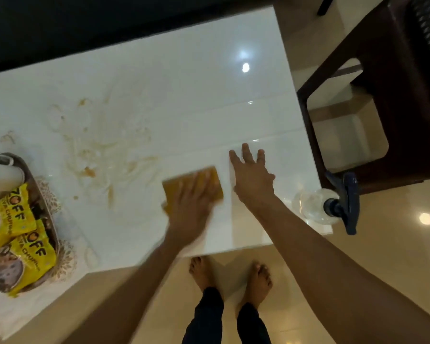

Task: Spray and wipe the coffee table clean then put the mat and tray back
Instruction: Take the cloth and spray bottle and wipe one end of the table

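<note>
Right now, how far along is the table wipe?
Done: the table looks clean at its right end. In hand: left hand presses the yellow cloth flat; right hand rests on the table. Remaining: brown stains toward the tray.

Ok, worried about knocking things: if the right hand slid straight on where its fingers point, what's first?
Likely nothing: ahead of the right hand only bare white table shows, up to its far edge.

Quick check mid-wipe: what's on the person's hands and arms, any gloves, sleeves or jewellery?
No gloves on the left hand or the right hand. Above both wrists the skin is uncovered, with no sleeve in view. No watch, band or ring shows, though the left hand is motion-blurred.
</note>
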